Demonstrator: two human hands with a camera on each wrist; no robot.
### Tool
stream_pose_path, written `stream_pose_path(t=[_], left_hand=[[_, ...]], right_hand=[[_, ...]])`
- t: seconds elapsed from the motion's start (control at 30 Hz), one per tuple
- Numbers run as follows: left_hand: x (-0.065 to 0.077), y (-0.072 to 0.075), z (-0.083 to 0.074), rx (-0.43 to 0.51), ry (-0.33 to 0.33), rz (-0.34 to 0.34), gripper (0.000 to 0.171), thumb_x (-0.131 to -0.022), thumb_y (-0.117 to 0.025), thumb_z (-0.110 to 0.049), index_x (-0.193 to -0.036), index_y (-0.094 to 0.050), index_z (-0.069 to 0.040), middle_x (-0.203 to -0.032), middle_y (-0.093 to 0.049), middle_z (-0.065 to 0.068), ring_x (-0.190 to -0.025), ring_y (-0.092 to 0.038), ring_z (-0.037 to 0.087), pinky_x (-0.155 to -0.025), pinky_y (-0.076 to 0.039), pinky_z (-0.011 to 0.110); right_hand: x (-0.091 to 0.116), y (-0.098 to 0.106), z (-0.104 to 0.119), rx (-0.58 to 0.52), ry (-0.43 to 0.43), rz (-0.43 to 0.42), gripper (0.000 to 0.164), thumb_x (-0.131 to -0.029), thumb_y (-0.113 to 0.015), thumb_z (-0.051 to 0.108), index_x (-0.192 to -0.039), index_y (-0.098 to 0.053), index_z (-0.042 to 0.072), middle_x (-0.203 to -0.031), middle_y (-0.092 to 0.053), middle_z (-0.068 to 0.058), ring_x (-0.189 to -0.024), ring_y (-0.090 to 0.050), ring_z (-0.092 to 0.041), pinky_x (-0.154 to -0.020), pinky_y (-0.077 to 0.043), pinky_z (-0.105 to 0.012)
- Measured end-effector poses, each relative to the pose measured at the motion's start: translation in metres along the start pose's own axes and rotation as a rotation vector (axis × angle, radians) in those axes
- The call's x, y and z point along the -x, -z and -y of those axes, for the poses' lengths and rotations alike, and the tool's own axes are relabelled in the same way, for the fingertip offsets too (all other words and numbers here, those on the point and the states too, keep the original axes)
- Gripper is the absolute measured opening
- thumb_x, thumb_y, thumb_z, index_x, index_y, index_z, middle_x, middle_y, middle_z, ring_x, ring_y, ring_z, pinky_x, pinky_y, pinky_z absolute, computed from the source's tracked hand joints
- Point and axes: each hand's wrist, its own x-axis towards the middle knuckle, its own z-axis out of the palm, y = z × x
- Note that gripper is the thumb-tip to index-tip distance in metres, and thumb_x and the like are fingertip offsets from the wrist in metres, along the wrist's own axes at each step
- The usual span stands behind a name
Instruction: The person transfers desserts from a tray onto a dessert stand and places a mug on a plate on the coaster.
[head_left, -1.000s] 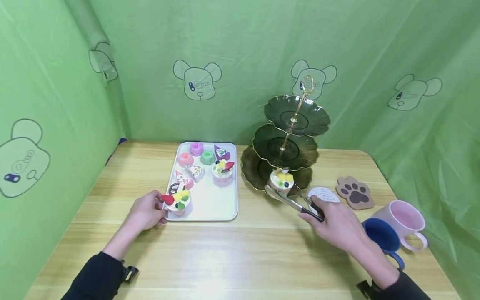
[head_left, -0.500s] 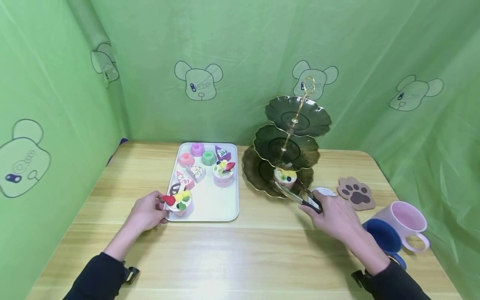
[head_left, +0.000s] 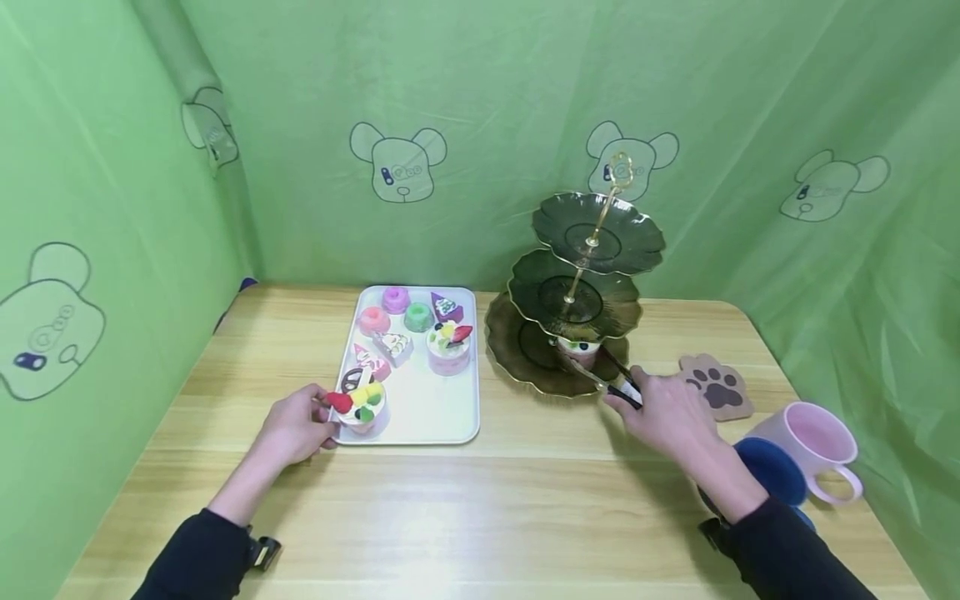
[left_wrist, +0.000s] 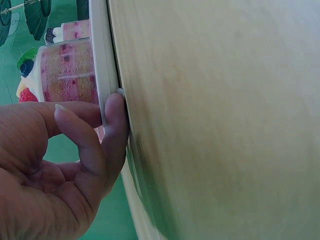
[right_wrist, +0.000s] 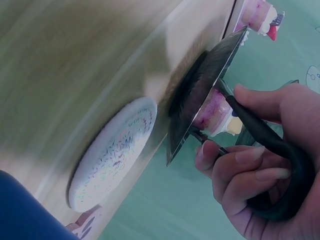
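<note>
In the head view my left hand (head_left: 295, 422) holds the near left corner of a white tray (head_left: 427, 417). Its fingers pinch the tray's rim (left_wrist: 101, 60) in the left wrist view. Just inside that corner stands a fruit-topped cake cup (head_left: 360, 408). My right hand (head_left: 671, 417) grips black-handled tongs (right_wrist: 260, 127). Between the tong arms is another cake cup (right_wrist: 212, 110), at the bottom plate (head_left: 517, 358) of a three-tier stand. The middle plate (head_left: 540, 283) partly covers that cup's top from above.
On the tray lie several small toy cakes, among them a green ring cake (head_left: 418, 317), plus a third cake cup (head_left: 448, 354). Right of the stand are a sprinkled round coaster (right_wrist: 115, 155) and a paw-shaped coaster (head_left: 720, 387). A pink mug (head_left: 813, 437) and a blue mug (head_left: 768, 471) stand farther right.
My right hand has moved the tongs and cake cup slightly right and farther in, under the middle plate. The left hand keeps its hold on the tray corner.
</note>
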Motion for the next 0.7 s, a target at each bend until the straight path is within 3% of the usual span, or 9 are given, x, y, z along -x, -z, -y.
stream_pose_path(t=[0.17,0.37,0.7], left_hand=[[0.000,0.000,-0.001,0.000,0.011,0.001,0.041,-0.091,-0.071,0.005,-0.128,-0.054,0.009,-0.098,-0.063,0.016,-0.071,-0.070,0.018,-0.053,-0.061,0.029],[0.000,0.000,-0.003,-0.004,-0.004,-0.004,0.042,-0.091,-0.070,0.005,-0.129,-0.053,0.010,-0.098,-0.065,0.017,-0.071,-0.071,0.018,-0.052,-0.060,0.029],[0.001,-0.001,-0.002,-0.014,0.000,-0.009,0.041,-0.090,-0.071,0.005,-0.128,-0.054,0.010,-0.097,-0.065,0.016,-0.069,-0.070,0.017,-0.050,-0.060,0.029]], right_hand=[[-0.008,0.001,-0.002,0.032,-0.011,-0.002,0.061,-0.096,-0.073,0.052,-0.119,-0.067,-0.004,-0.072,-0.062,-0.024,-0.057,-0.060,-0.039,-0.039,-0.044,-0.046],[-0.016,0.001,-0.006,0.051,-0.037,0.042,0.066,-0.099,-0.068,0.052,-0.127,-0.064,-0.008,-0.088,-0.067,-0.034,-0.073,-0.066,-0.049,-0.049,-0.051,-0.054],[-0.029,0.005,-0.008,0.098,-0.039,0.067,0.065,-0.098,-0.070,0.053,-0.124,-0.065,-0.006,-0.073,-0.061,-0.025,-0.058,-0.059,-0.040,-0.040,-0.046,-0.045]])
